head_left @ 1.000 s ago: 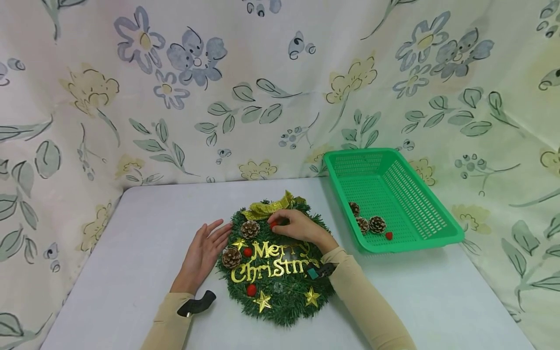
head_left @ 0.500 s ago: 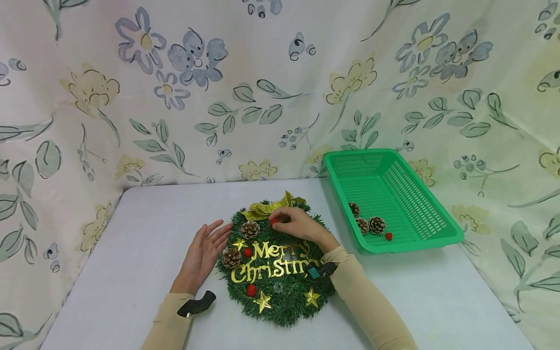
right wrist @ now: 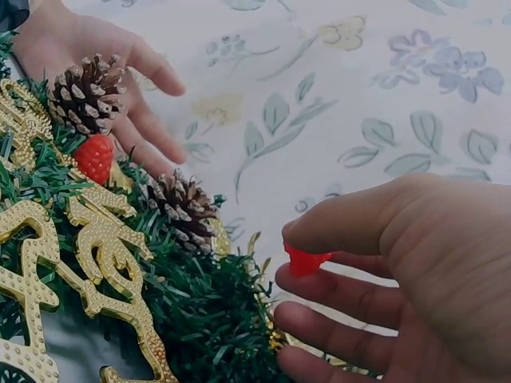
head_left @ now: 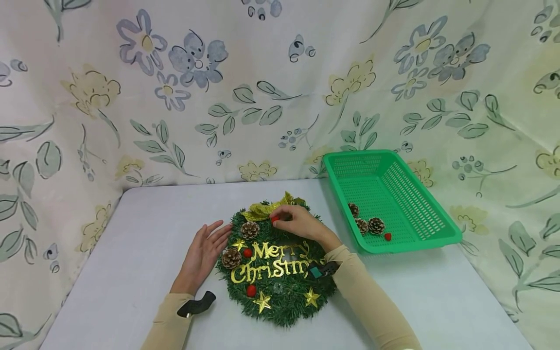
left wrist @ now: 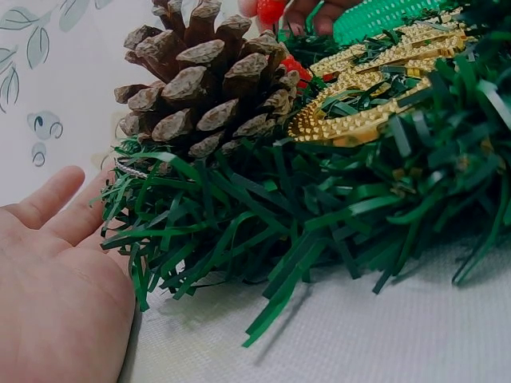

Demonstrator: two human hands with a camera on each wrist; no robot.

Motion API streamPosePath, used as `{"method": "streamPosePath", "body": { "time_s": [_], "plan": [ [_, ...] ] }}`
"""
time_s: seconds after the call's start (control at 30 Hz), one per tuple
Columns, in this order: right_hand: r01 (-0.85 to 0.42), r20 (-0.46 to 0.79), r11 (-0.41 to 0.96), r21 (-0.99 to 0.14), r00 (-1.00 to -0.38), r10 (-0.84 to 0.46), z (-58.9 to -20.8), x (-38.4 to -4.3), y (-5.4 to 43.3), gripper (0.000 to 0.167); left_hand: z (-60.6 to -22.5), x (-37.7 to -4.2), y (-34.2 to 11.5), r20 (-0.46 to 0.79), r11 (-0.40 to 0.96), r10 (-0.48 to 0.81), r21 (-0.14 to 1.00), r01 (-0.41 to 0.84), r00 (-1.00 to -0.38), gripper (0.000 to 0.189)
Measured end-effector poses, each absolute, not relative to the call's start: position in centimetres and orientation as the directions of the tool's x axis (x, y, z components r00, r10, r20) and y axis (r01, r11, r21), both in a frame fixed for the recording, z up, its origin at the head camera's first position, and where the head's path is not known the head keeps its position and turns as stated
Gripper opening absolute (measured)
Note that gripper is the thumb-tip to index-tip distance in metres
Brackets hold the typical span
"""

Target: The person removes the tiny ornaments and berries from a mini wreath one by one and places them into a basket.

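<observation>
A green tinsel wreath [head_left: 284,311] lies on the table, bearing gold "Merry Christmas" lettering [head_left: 271,270], pine cones [head_left: 231,258], gold stars [head_left: 262,301] and red berries [head_left: 251,290]. Over its upper part, just below the gold ribbon bow [head_left: 262,210], my right hand [head_left: 302,224] pinches a red berry [right wrist: 305,260] between thumb and fingertips. My left hand [head_left: 204,255] lies palm up at the wreath's left edge, fingers straight and at the tinsel. From the left wrist view, a pine cone [left wrist: 207,88] rises close beside that hand.
A green plastic basket [head_left: 420,189] stands at the right of the white table [head_left: 144,233]. Inside it are several pine cones [head_left: 376,225] and a small red berry [head_left: 388,236]. A flowered cloth [head_left: 262,136] hangs behind the table.
My right hand has shifted very slightly up and to the right with the red berry still pinched. The left hand has stayed where it was.
</observation>
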State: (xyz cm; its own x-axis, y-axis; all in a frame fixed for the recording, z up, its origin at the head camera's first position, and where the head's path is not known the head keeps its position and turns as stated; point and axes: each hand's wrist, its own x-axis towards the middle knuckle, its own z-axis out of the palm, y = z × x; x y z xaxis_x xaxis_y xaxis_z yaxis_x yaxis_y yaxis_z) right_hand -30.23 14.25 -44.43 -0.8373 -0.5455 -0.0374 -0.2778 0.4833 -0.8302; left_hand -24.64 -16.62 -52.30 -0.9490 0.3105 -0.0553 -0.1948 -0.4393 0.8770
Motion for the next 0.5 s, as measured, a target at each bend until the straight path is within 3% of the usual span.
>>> {"method": "streamPosePath", "body": {
  "time_s": [0.5],
  "plan": [
    [-0.313, -0.033, 0.506, -0.804, -0.825, -0.564, -43.2, -30.2, 14.5, 0.027, -52.3, -24.6, -16.6, -0.046, -0.442, 0.315, 0.877, -0.189, -0.948, 0.072]
  ]
}}
